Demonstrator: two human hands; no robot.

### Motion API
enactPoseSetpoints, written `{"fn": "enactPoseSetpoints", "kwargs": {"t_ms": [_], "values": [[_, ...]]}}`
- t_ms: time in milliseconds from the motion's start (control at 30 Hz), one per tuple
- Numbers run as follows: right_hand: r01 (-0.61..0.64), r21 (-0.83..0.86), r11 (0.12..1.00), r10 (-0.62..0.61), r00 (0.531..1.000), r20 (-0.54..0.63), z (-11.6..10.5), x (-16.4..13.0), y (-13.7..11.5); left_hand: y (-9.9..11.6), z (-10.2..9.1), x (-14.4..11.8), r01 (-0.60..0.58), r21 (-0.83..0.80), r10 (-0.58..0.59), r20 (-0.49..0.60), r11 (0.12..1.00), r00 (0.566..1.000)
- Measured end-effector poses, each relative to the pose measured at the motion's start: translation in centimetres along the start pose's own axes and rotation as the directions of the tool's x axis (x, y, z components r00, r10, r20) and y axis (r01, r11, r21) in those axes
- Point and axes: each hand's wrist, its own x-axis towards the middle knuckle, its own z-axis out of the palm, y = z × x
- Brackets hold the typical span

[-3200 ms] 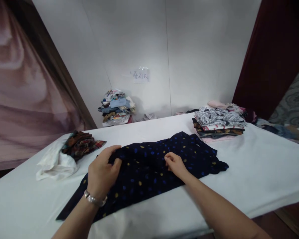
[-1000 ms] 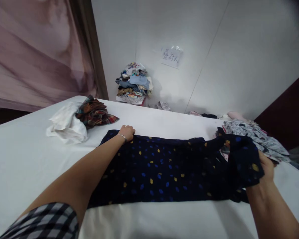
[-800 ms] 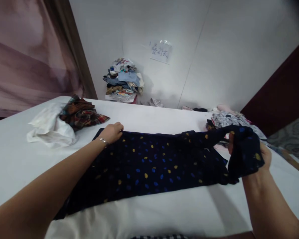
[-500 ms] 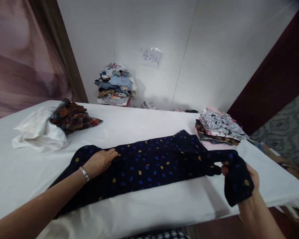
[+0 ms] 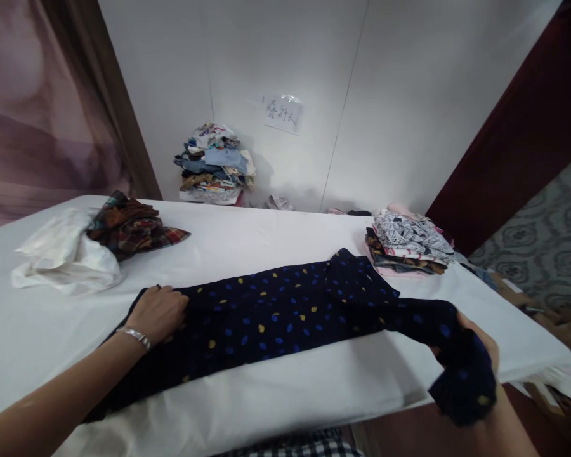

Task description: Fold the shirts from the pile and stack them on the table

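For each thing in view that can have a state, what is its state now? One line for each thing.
Dark dotted garment: spread long across the white table, one end lifted.
Left hand: flat on the garment, pressing it down.
Right hand: closed on the lifted end, past the table edge.
Stack of clothes: folded, neat.
Plaid cloth: crumpled, on the white cloth.
Pile by the wall: loose, unfolded.

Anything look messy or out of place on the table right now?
The plaid garment and white cloth lie crumpled at the far left, unlike the folded stack on the right. The navy dotted shirt has one end off the table, gripped by the right hand.
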Motion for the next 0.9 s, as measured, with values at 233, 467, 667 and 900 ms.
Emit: {"fn": "enactPoseSetpoints", "kwargs": {"t_ms": [233,467,667,900], "values": [[-0.121,-0.017,0.993,0.121,0.992,0.041,6.4,1.5,-3.6,-0.1,0.1,-0.1,-0.025,0.004,0.025,0.028,1.0,0.999],[0.014,-0.168,0.986,0.048,0.93,0.366,12.3,6.9,-1.0,-0.8,1.6,0.1,0.08,-0.184,-0.062,0.104,0.98,0.993],[0.138,-0.68,0.72,0.303,0.82,0.487,15.7,10.8,3.1,-1.4,2.3,-0.2,0.115,-0.399,-0.082,0.099,0.91,0.992],[-0.024,-0.758,0.652,0.218,0.963,0.157,19.6,17.9,7.2,-1.6,3.5,0.1,0.199,-0.513,-0.141,0.151,0.835,0.978]]}}
